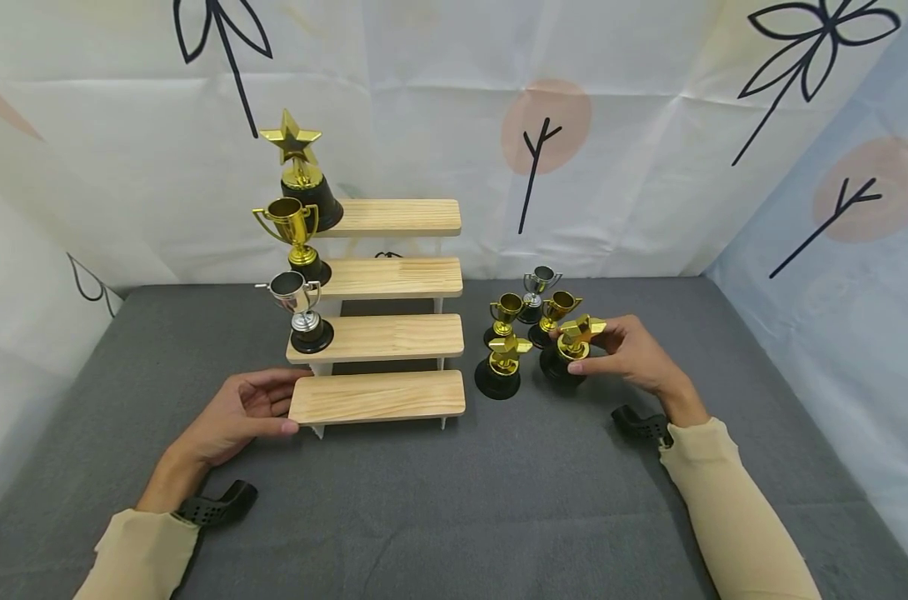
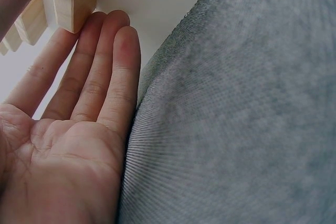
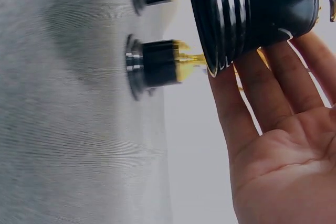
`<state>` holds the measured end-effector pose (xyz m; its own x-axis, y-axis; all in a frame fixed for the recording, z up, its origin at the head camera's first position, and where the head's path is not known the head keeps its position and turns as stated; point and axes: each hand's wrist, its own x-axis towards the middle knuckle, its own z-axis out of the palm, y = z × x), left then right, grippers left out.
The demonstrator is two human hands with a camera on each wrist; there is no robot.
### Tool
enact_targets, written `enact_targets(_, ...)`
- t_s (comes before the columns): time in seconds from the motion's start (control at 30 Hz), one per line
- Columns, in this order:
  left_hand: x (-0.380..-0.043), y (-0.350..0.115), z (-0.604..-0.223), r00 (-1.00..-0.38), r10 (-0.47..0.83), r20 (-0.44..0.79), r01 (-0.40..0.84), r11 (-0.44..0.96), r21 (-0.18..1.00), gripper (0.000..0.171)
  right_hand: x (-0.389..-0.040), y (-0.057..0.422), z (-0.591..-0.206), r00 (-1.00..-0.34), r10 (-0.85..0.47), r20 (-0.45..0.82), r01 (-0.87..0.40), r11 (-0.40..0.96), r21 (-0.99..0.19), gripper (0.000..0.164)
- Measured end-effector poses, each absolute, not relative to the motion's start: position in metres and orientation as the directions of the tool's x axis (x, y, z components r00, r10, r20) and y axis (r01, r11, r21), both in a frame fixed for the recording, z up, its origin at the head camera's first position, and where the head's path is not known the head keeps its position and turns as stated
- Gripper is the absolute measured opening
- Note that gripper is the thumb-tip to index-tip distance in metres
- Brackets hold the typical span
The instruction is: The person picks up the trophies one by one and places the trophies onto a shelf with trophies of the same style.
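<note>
My left hand (image 1: 232, 417) grips the left end of the lowest board (image 1: 379, 397) of a four-tier wooden display stand, thumb at its front corner; in the left wrist view the other fingers (image 2: 97, 77) reach behind it. My right hand (image 1: 637, 358) holds a gold star trophy (image 1: 580, 332) by its black base (image 3: 252, 14), thumb on the near side and fingers on the far side. The base is tilted in the head view. Close beside it stand another gold star trophy (image 1: 499, 379), two gold cup trophies (image 1: 506, 308) (image 1: 559, 307) and a silver cup trophy (image 1: 541, 279).
On the stand's left side, a large gold star trophy (image 1: 301, 175) tops the highest tier, a gold cup trophy (image 1: 292, 225) the second, and a silver cup trophy (image 1: 298, 300) the third. Grey cloth (image 1: 499, 517) covers the table; a printed white curtain (image 1: 439, 142) hangs behind.
</note>
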<state>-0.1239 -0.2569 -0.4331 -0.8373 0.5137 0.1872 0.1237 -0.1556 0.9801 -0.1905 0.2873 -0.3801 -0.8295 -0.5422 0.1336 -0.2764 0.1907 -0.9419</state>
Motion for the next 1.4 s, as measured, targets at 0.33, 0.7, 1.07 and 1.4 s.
enact_targets(0.33,-0.124,-0.258,-0.434,-0.837,0.515,0.185,0.121,-0.155,0.980,0.063,-0.183,0.286,-0.358,-0.859,-0.478,0.185,-0.338,0.256,-0.906,0.042)
enact_targets(0.7,-0.125,-0.258,-0.434,-0.842,0.511,0.173,0.119,-0.137,0.983,0.063,-0.174,0.282,-0.340,-0.860,-0.447,0.248,-0.381,0.238,-0.893,0.044)
enact_targets(1.07,-0.124,-0.258,-0.435,-0.838,0.515,0.181,0.120,-0.148,0.982,0.062,-0.167,0.278,-0.329,-0.877,-0.381,0.291,-0.410,0.281,-0.868,0.038)
enact_targets(1.4,-0.124,-0.258,-0.435,-0.847,0.504,0.168,0.117,-0.130,0.984,0.063,-0.163,0.276,-0.323,-0.869,-0.375,0.322,-0.440,0.291,-0.849,0.041)
